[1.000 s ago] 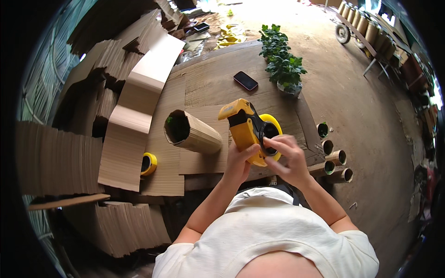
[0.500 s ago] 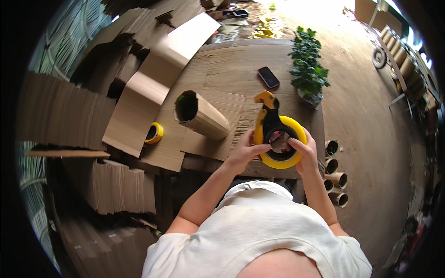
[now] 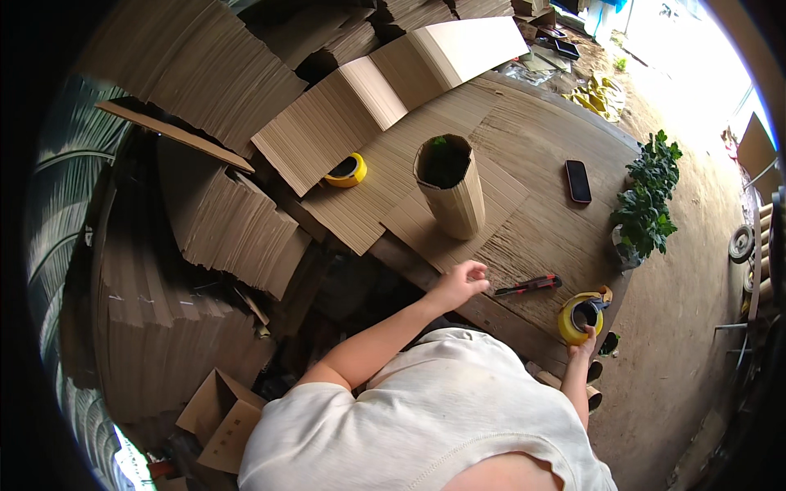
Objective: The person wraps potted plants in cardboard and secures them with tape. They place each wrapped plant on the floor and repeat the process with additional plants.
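Observation:
My right hand (image 3: pixel 583 345) grips a yellow tape dispenser (image 3: pixel 566 324) with a roll of tape on it, at the table's right front corner. My left hand (image 3: pixel 460 286) is over the front edge with its fingers loosely curled and apart, holding nothing. Just right of its fingertips lies a red and black utility knife (image 3: pixel 530 286). Beyond that hand stands a tall cardboard tube (image 3: pixel 460 204) with green leaves inside, on a flat cardboard sheet (image 3: pixel 501 190). Farther left, a yellow tape roll (image 3: pixel 354 173) rests by the folded cardboard.
A phone (image 3: pixel 578 181) lies on the wooden table (image 3: pixel 540 123). A leafy potted plant (image 3: pixel 647 196) stands at its right edge. Long creased cardboard (image 3: pixel 327 123) spans the back left, beside stacked cardboard (image 3: pixel 196 74). Several cardboard tubes (image 3: pixel 594 398) are below the table's right side.
The tape dispenser has gone from both hands to my right hand, out to the right. My left hand has let go of it. The utility knife now shows on the table; the view has turned.

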A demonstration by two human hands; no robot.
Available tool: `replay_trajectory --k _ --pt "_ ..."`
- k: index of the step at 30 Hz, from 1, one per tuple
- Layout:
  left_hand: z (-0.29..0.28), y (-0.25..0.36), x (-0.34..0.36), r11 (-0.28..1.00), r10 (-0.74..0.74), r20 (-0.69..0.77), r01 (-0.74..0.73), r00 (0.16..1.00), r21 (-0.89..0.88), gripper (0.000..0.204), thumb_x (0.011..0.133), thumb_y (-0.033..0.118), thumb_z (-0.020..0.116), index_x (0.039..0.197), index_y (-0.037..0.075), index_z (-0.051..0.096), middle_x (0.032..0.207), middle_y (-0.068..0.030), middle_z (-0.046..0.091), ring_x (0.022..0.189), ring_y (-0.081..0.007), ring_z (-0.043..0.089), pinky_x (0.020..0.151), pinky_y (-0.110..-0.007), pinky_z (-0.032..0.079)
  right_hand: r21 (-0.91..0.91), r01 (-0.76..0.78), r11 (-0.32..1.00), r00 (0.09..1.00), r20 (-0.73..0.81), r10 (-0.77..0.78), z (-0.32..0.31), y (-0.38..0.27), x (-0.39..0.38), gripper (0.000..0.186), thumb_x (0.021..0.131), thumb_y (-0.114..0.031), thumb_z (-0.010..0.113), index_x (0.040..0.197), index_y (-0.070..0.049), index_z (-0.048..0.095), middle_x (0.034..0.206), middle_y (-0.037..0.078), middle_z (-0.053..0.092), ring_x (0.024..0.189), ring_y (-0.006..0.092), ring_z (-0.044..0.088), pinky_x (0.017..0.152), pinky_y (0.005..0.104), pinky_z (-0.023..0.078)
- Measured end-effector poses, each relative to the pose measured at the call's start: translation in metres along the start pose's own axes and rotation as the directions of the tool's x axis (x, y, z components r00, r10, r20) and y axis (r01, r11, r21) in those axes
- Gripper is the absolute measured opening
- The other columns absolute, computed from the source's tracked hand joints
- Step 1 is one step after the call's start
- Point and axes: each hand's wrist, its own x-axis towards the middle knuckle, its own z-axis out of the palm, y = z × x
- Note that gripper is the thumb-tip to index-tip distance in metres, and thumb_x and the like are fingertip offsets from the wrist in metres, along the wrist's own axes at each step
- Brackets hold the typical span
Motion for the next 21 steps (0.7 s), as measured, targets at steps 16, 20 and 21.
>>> replay_trajectory --k 16,20,21 --pt "-0.189 -0.013 0.079 0.915 -0.009 -0.227 -0.083 0.974 -0.394 0.023 0.089 0.011 0.055 0.111 0.003 0.057 0.099 -0.0046 0.063 0.086 -0.0123 0.061 0.078 -0.025 0.047 -0.513 0.762 -0.394 0.450 0.858 -0.247 0.410 0.133 -0.226 0.054 0.076 -0.030 0.067 0.121 -0.007 0.049 0.106 0.017 0.058 0.100 0.0336 0.056 0.084 0.0411 0.048" --pt "-0.195 -0.003 0.111 0.932 0.180 -0.184 -0.227 0.966 -0.283 0.028 0.087 0.012 0.058 0.113 0.001 0.057 0.101 -0.0067 0.062 0.092 -0.0145 0.059 0.085 -0.028 0.048 -0.650 0.546 -0.528 0.749 0.661 -0.039 0.445 0.133 -0.202 0.026 0.079 -0.022 0.060 0.090 0.002 0.064 0.084 0.018 0.067 0.079 0.0274 0.068 0.068 0.0367 0.054" --pt "-0.199 -0.005 0.118 0.928 0.234 -0.169 -0.272 0.957 -0.256 0.030 0.086 0.012 0.059 0.114 0.002 0.057 0.102 -0.0072 0.062 0.095 -0.0154 0.058 0.087 -0.028 0.047 -0.895 0.332 -0.298 0.941 0.336 0.040 0.454 0.133 -0.200 0.017 0.077 -0.010 0.054 0.075 0.003 0.065 0.070 0.016 0.067 0.063 0.0254 0.068 0.059 0.0348 0.055"
